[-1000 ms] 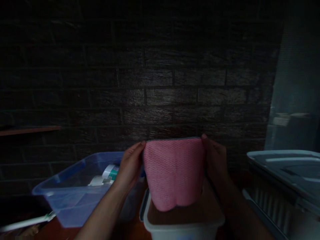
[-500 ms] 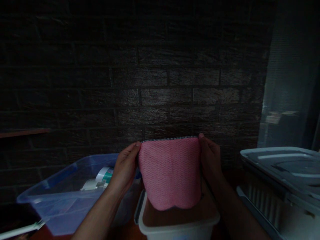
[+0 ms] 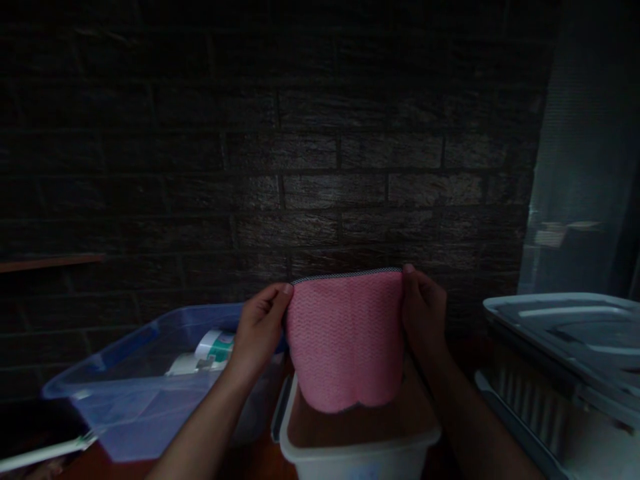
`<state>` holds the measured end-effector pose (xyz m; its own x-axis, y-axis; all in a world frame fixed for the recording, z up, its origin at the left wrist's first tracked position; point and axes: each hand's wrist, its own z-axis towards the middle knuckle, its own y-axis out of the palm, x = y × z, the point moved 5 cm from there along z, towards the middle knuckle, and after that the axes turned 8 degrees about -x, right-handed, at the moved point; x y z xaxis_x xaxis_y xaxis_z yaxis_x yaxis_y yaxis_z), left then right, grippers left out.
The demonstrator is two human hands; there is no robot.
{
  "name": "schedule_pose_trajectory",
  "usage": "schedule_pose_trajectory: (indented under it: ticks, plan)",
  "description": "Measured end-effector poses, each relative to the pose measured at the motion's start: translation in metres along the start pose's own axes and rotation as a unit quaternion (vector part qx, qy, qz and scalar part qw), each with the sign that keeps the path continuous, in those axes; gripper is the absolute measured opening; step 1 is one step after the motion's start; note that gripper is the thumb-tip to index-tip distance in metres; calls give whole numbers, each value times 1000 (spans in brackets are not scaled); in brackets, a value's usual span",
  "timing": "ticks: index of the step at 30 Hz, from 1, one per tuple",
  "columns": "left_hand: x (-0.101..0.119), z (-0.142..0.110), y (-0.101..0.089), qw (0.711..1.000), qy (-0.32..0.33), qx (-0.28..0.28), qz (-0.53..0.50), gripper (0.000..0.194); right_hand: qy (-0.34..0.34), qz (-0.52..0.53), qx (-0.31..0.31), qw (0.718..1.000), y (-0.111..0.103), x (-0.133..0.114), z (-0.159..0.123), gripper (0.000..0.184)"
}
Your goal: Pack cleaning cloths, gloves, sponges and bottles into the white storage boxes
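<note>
A pink textured cloth (image 3: 347,340) with a dark stitched top edge hangs stretched between my hands. My left hand (image 3: 263,327) pinches its upper left corner between thumb and fingers. At the upper right corner, my right hand (image 3: 425,313) grips the edge with the thumb on top. The cloth's lower edge hangs over a white plastic tub (image 3: 360,453), whose inside looks brown. How much of the cloth wraps behind the fingers is hidden.
A clear bluish plastic bin (image 3: 135,407) on the left holds a white and green container (image 3: 215,347). To the right stands a lidded box (image 3: 575,327). A dark brick wall (image 3: 310,153) rises behind, and a thin wooden ledge (image 3: 55,262) juts in at left.
Both hands and the cloth have shifted slightly right, and the cloth's lower edge has risen a little. The grip at both corners stays the same.
</note>
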<state>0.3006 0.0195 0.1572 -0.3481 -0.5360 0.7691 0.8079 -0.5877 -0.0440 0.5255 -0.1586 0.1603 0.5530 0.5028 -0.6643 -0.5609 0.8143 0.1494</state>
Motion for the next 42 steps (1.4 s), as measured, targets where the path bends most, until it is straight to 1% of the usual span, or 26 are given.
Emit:
schedule_pose_trajectory:
  ticks: [2, 4, 7, 12, 15, 18, 25, 36, 42]
  plan:
    - [3, 0, 3, 999, 14, -14, 39, 22, -12, -21, 14, 1000, -3, -1, 0, 47]
    - [4, -1, 7, 998, 15, -34, 46, 22, -24, -40, 27, 999, -5, -3, 1, 47]
    - [1, -2, 11, 998, -5, -60, 20, 25, -33, -53, 30, 998, -7, -4, 1, 45]
    - [-1, -5, 12, 997, -39, -62, -35, 27, -26, -43, 22, 999, -7, -4, 0, 46]
    - [-2, -6, 15, 994, -61, -81, -50, 28, -19, -41, 25, 999, -9, -2, 0, 46]
    - [-2, -6, 17, 993, -66, -91, -48, 27, -18, -55, 25, 998, -11, -1, 0, 45]
    - [-4, -4, 13, 996, -38, -68, -33, 25, -8, -48, 17, 999, -8, 0, 0, 47]
    - [-5, -5, 14, 995, -42, -84, -31, 26, 4, -40, 8, 999, -6, 2, 0, 46]
    - [-2, -5, 15, 995, -36, -86, -30, 25, -11, -56, 9, 998, -7, -2, -1, 47]
